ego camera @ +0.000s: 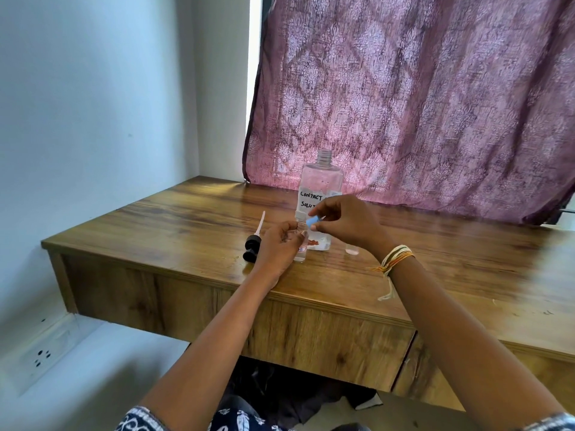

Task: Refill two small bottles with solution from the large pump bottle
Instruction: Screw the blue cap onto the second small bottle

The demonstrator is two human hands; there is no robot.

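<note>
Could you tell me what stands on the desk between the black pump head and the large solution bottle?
In the head view, the left hand gripping a small bottle stands between the pump head and the large bottle.

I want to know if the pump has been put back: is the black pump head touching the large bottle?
Apart. The head view shows the black pump head lying on the desk, left of the large bottle, with bare wood between them.
</note>
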